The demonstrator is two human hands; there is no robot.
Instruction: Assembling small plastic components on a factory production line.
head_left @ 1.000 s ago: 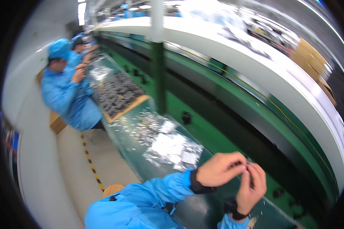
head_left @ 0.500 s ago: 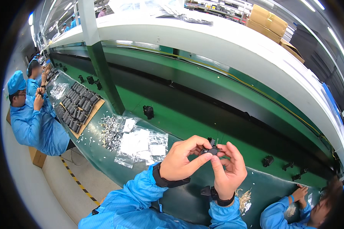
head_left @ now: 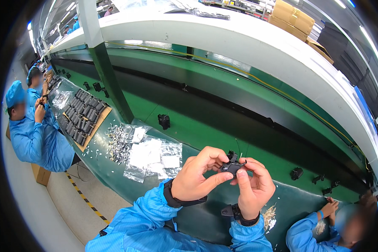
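In front of me, above the green workbench, I hold up a small black plastic assembly (head_left: 232, 165) with thin wires standing from it. My left hand (head_left: 198, 176) pinches its left side between thumb and fingers. From the right, the fingertips of my right hand (head_left: 256, 185) grip a short thin black piece that juts from the assembly; whether it is a wire or an arm is too small to tell. Black bands circle both wrists. Left of my hands, clear plastic bags with white labels (head_left: 149, 155) lie beside a pile of small cable pieces (head_left: 118, 145).
Rows of black units fill a cardboard sheet (head_left: 97, 126) at the left. More black parts (head_left: 164, 121) stand on a green strip along the bench's back. A green-and-white post (head_left: 107, 75) rises there. Co-workers in blue sit left (head_left: 42, 138) and right (head_left: 311, 235). Pale strips (head_left: 269, 216) lie near my right wrist.
My right thumb has moved down and my right hand slightly to the right, showing more of the black assembly. My left hand keeps its pinch. The whole view has shifted slightly.
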